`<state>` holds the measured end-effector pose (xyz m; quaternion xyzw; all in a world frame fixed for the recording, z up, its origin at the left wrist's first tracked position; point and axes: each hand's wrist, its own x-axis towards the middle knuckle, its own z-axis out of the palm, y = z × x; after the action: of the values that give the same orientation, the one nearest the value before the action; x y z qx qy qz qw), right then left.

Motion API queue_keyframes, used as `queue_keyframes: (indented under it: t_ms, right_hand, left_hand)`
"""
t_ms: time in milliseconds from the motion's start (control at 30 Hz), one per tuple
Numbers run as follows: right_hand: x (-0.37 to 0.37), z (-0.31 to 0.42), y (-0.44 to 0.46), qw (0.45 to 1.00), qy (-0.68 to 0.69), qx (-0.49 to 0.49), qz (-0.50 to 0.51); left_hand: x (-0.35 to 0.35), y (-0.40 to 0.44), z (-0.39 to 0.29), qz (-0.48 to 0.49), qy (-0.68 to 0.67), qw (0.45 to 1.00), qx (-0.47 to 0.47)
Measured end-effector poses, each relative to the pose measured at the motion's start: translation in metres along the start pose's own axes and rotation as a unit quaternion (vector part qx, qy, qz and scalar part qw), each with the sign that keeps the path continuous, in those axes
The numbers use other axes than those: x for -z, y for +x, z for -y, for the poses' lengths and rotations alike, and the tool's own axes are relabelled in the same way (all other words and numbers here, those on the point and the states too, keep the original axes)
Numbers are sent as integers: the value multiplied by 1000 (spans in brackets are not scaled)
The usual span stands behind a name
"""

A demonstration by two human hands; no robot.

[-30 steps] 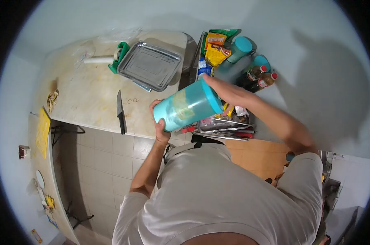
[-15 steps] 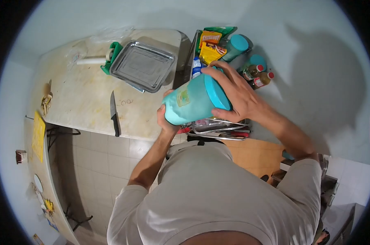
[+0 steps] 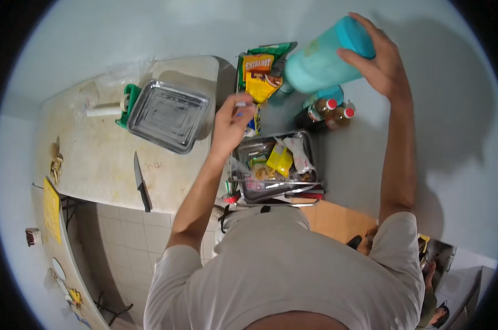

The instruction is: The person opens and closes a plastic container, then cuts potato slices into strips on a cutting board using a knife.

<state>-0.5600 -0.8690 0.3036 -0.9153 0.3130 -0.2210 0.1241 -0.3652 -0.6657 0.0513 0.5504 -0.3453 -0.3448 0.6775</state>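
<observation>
A turquoise plastic canister (image 3: 320, 63) with a brighter blue lid hangs tilted at the upper right. My right hand (image 3: 387, 65) grips it around the lid, arm stretched out. My left hand (image 3: 233, 120) is off the canister, with loosely bent fingers apart, beside the yellow packet (image 3: 263, 85) and an orange-and-green packet (image 3: 258, 63). Part of a blue-and-white packet (image 3: 254, 124) shows behind those fingers. Below the canister, two bottles with red caps (image 3: 330, 104) stand near another turquoise lid (image 3: 321, 97).
A metal tray (image 3: 274, 140) of small packets sits on the rack close to my waist. On the table to the left lie a knife (image 3: 141, 181), an empty-looking steel tray (image 3: 169, 115) and a green holder with a white roll (image 3: 129, 104). Another person (image 3: 433, 308) shows at lower right.
The canister has moved up and to the right in my right hand. My left hand has let go of its base, and the tray of packets has come into view.
</observation>
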Motion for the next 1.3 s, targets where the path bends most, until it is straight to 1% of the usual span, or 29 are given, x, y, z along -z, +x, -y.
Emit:
queue_keyframes:
  t_ms: [33, 100, 167, 200, 233, 300, 333, 400, 433, 500, 533, 633, 667, 733, 833, 867, 933, 1067, 1133, 1167, 1200, 1233, 1300]
  right_hand:
    - [-1, -19, 13, 996, -73, -28, -29]
    - [-16, -63, 36, 969, -217, -89, -76]
    - [-42, -126, 58, 957, -261, -104, -69]
    - [-58, -157, 68, 951, -281, -111, -64]
    - [-73, -186, 77, 953, -273, -127, -35]
    - [-103, -231, 87, 953, -255, -163, 23]
    - [-113, -239, 88, 950, -252, -176, 52]
    - [-134, -251, 87, 941, -246, -200, 116]
    - [-148, -262, 85, 942, -238, -197, 131]
    - [-177, -280, 74, 943, -221, -190, 161]
    - [-191, -287, 70, 944, -187, -202, 179]
    - [-219, -303, 53, 937, -164, -220, 217]
    - [-226, -307, 49, 940, -146, -222, 216]
    - [-239, -323, 41, 945, -110, -226, 211]
    - [-240, -320, 30, 952, -120, -220, 176]
    - [-233, -318, 31, 929, -152, -247, 231]
    - [-193, -267, 38, 867, -215, -296, 338]
    - [-182, -233, -3, 838, -238, -311, 380]
    - [-186, -221, -9, 835, -230, -306, 395]
    - [-193, -224, -9, 836, -242, -317, 376]
    - [-200, -231, -12, 837, -251, -329, 358]
    - [-204, -230, -13, 838, -257, -341, 338]
    - [-202, -224, -12, 844, -259, -323, 341]
  left_hand:
    - [15, 10, 23, 36, 76, 996, -8]
    - [32, -5, 43, 24, 91, 995, 41]
    - [28, -30, 35, -14, -10, 989, 146]
    - [43, -46, 61, 9, -5, 985, 170]
    - [58, -62, 86, 33, 0, 981, 191]
    - [47, -92, 71, 0, -34, 988, 151]
    - [43, -104, 65, -14, -51, 990, 128]
    - [57, -129, 73, 23, 3, 986, 166]
    - [62, -137, 75, 41, 30, 982, 183]
    - [68, -155, 74, 10, 89, 965, 246]
    - [70, -160, 73, -5, 118, 954, 274]
    - [74, -173, 73, -21, 146, 944, 295]
    - [77, -179, 79, -22, 142, 951, 274]
    - [72, -178, 73, -33, 153, 948, 277]
    - [70, -181, 71, -24, 163, 945, 282]
    - [71, -182, 72, -16, 164, 945, 284]
    - [76, -185, 78, 2, 179, 945, 274]
    - [79, -183, 69, 15, 197, 944, 264]
    - [82, -180, 64, 22, 221, 942, 252]
    - [86, -182, 61, 24, 235, 939, 249]
    - [92, -188, 66, 14, 241, 945, 219]
    - [97, -193, 63, -1, 236, 946, 222]
    - [102, -198, 57, -28, 224, 948, 223]
